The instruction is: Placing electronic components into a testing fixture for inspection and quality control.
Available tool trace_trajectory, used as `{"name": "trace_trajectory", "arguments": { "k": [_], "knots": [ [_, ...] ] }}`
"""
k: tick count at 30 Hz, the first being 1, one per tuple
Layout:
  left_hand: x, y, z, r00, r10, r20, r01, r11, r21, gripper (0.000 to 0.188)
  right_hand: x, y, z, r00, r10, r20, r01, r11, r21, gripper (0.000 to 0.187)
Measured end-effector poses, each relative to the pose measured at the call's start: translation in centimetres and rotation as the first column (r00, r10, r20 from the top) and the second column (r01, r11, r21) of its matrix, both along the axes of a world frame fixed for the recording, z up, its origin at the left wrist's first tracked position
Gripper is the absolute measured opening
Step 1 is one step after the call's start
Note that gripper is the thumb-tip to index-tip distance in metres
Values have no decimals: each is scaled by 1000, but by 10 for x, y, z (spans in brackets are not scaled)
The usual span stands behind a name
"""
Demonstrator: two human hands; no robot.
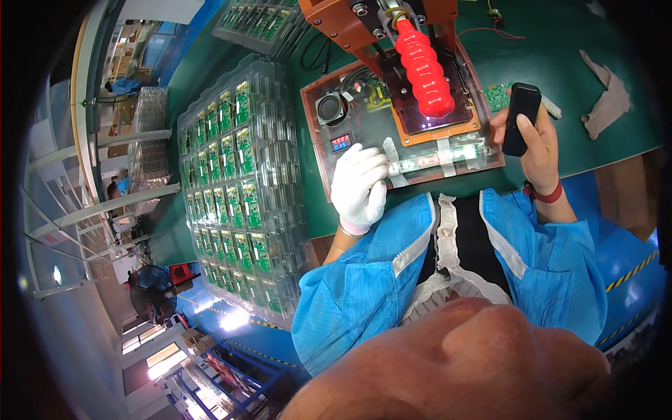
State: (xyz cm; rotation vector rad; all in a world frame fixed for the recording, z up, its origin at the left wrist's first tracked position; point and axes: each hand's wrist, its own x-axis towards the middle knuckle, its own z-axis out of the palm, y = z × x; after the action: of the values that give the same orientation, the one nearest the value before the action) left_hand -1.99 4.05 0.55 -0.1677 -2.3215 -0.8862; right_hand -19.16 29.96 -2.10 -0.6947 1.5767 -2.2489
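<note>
My right hand (539,157), bare and with a red band at its wrist, is closed around a black phone (522,115). The phone is tilted upright beside the right edge of a test fixture (318,150). My left hand (359,185), in a white glove, rests at the fixture's front left with its fingers curled together; nothing shows in them. Just beyond it is a small lit digital meter (341,143). A red ribbed lever handle (425,70) rises over the fixture's orange-framed plate (441,133). Clear tape holds a strip (420,162) along the front.
Stacked clear trays (224,182) of green circuit boards stand on the left, with more trays (259,24) behind. A round speaker (330,108) sits in the fixture. Right of it lie a green board (497,96) and a beige glove-like cloth (607,98) on the green table (567,63).
</note>
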Motion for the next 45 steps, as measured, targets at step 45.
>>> {"name": "trace_trajectory", "arguments": {
  "k": [45],
  "knots": [
    [13, -20, -24, 977, 100, -188, -70, 984, 163, 24, -6, 18, 2, 963, 18, -267, 81, 932, 354, 47]
  ]
}}
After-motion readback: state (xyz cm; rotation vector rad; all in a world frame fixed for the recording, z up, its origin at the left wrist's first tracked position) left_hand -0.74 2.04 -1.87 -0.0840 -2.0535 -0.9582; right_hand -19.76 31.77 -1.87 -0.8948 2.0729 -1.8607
